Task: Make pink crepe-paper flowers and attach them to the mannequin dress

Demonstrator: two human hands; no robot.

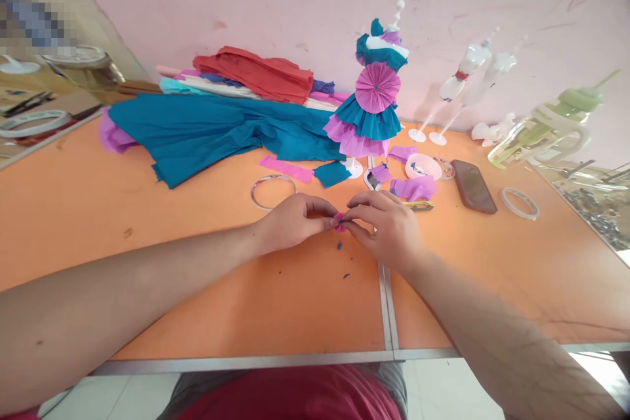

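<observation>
Between my two hands is a small pleated pink paper rosette (339, 222), held just above the orange table. My left hand (301, 218) pinches its left side between thumb and fingers. From the right, my right hand (386, 226) grips it with the fingertips, the other fingers bent. Small blue scraps (339, 246) lie below it. Behind my hands stands a white mini dress form (387, 46) dressed in teal and purple crepe paper, with a large pleated purple rosette (377, 87) at its waist. A teal paper piece (333, 174) and a pink strip (286, 169) lie near its base.
Teal crepe paper (211, 131) spreads across the back left, before folded red paper (256, 72). A tape ring (273, 192) lies left of my hands. Rightward are a pink bowl (423, 167), a phone (473, 186), a white ring (520, 203) and a green bottle (546, 121).
</observation>
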